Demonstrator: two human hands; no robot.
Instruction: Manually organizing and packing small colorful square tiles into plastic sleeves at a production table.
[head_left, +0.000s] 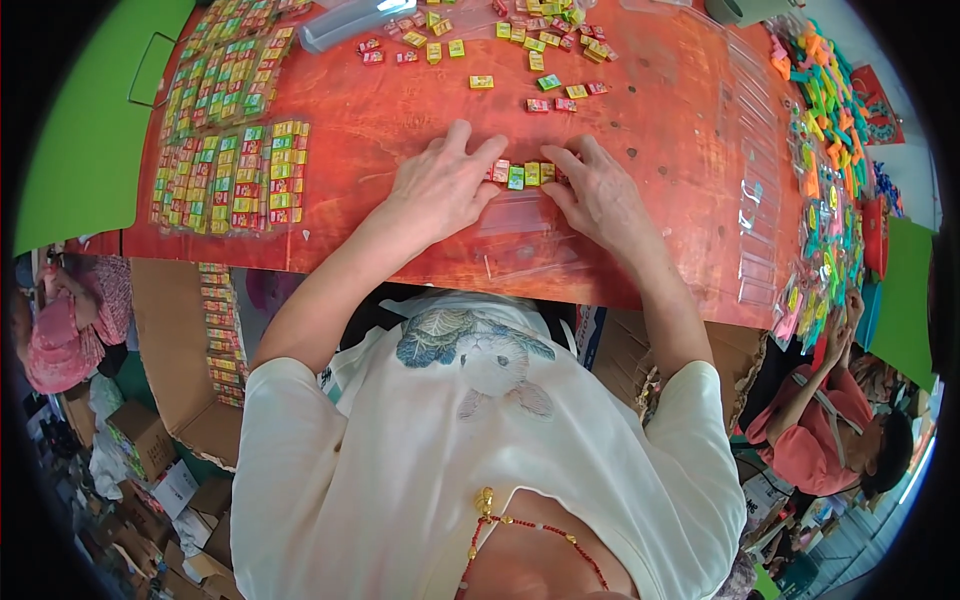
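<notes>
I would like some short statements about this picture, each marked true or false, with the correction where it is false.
1. The left hand and the right hand are at opposite ends of a row of small boxes. True.
2. The tabletop is blue. False: the tabletop is red.
3. The packed rows of boxes lie to the right of the hands. False: the packed rows of boxes lie to the left.
4. Loose boxes lie beyond the hands. True.
5. The T-shirt is black. False: the T-shirt is white.

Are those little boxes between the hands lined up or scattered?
Lined up: the little boxes form one row between the left hand and right hand.
</notes>
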